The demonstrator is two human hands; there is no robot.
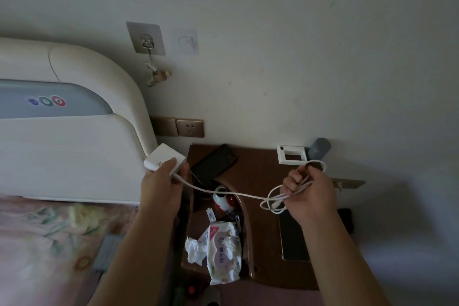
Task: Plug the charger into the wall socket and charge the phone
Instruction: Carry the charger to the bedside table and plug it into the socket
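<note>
Far left of frame: cream padded headboard (74, 131) with a grey inset panel, floral bedspread (49, 231) below it in the lower left.

Centre-left: left hand (161, 186), fingers closed around the white square charger block (165, 156), held in the air just right of the headboard edge and below the bronze-coloured wall socket plate (190, 128). Charger not in the socket; clear gap between them. A second bronze plate sits touching the socket's left side, partly behind the headboard.

Above the socket, upper centre-left: clear adhesive wall hook (146, 38) with a small trinket hanging from it.

White cable (223, 192) runs from the charger block rightward across the centre to the right hand (308, 194), fingers closed on a loose coil of that cable; the plug end hangs in the loops at the lower left of the fist.

Below and between the hands: dark brown wooden desk (258, 171) against the wall. Black phone (214, 163) lies flat at its back left corner, just right of the charger, unconnected. In front of it a red-and-white round object, then a white pack of wet wipes (224, 256) and crumpled tissue near the desk's front edge.

Right of centre: small white frame-like box (293, 154) and grey cylindrical cup (320, 148) at the back of the desk by the wall; a dark flat slab (294, 236) lies under the right wrist.
</note>
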